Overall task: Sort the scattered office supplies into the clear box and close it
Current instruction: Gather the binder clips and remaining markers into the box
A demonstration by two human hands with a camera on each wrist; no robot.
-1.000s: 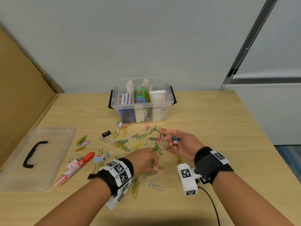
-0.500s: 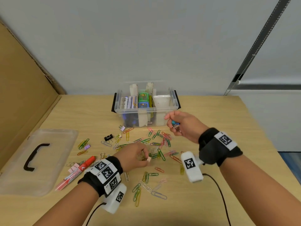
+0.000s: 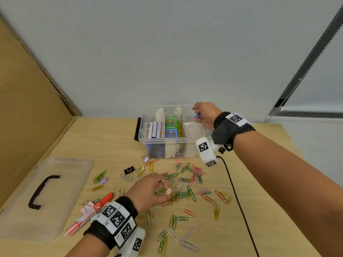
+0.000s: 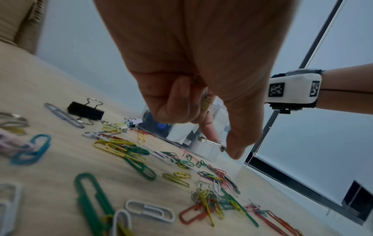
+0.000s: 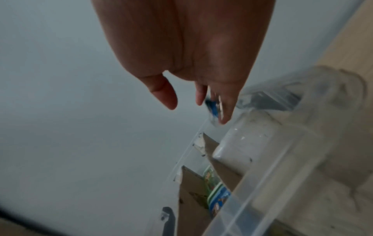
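On the wooden table (image 3: pixel 115 138), against the wall, the clear box (image 3: pixel 172 140) is standing open, its compartments divided by cardboard strips. White markers (image 3: pixel 155 129) are lying in the left compartment, green and blue small packs (image 3: pixel 170 127) are sitting in the middle one, and a whitish inner tub (image 3: pixel 193 128) is occupying the right one.

Above the box's right end, the right hand (image 3: pixel 206 114) is hovering over the inner tub with its fingers curled, pinching a small blue binder clip (image 3: pixel 197 115) between fingertips; in the right wrist view the blue clip (image 5: pixel 212 107) is showing blurred against the fingers (image 5: pixel 227 110), with the thumb held apart.

Nearer the front, the left hand (image 3: pixel 148 191) is lowering its curled fingers over the scatter, pinching a small pale pink binder clip (image 3: pixel 168 191) at the fingertips. The left wrist view is showing metal wire (image 4: pixel 210 141) between thumb and forefinger; how much else the palm is holding cannot be told.

Coloured paper clips (image 3: pixel 187 184) are lying spread across the table between the box and the front edge. A black binder clip (image 3: pixel 129 170) is sitting left of the left hand, a lilac clip (image 3: pixel 145 158) just in front of the box, and more pink clips (image 3: pixel 87 207) beside a red marker (image 3: pixel 91 213) at the left wrist.

To the far left, the clear lid (image 3: pixel 46 197) is lying flat, black handle up, well apart from the box.
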